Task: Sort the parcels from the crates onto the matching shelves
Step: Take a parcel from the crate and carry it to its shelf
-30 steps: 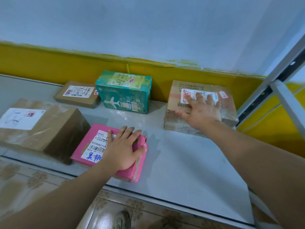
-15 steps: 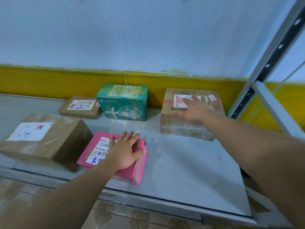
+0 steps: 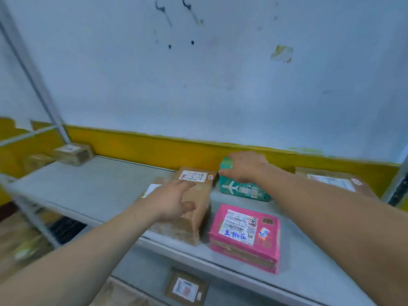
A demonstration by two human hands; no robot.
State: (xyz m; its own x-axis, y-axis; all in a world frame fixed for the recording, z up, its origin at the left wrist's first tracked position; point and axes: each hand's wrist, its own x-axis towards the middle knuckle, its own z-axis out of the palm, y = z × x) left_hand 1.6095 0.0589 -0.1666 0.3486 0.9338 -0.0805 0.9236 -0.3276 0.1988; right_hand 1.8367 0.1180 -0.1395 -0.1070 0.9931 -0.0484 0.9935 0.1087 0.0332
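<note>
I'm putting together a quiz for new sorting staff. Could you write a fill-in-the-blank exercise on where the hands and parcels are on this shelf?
1. The ___ hand is on top of the teal box with the aeroplane print.
2. The left hand touches a large box whose colour is ___.
3. The parcel with blue handwriting on its label, touched by neither hand, is ___.

Missing words: right; brown; pink.

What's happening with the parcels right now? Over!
Left grip resting on big brown box. Right grip holding teal box. Pink parcel in front, untouched, nothing blocking.
</note>
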